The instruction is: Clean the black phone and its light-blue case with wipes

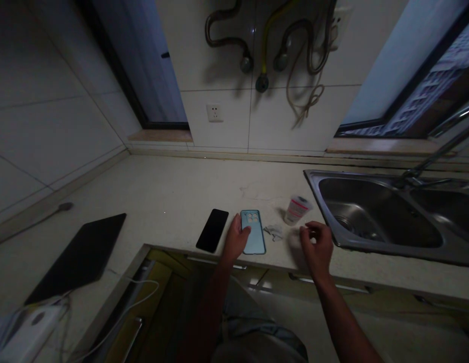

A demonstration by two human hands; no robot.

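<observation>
White tiles [223, 133] back the counter [174, 186]; left fingers [236, 225] grip a blue case [256, 241], right fingers [306, 241] curl, hold unclear.

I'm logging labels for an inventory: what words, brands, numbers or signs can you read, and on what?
None can be read.
Cup: reddish print, too small and blurred to read.
Crumpled scrap: too blurred to tell.
Blue phone case in the left hand: no lettering discernible.
Black phone: no lettering discernible.
</observation>
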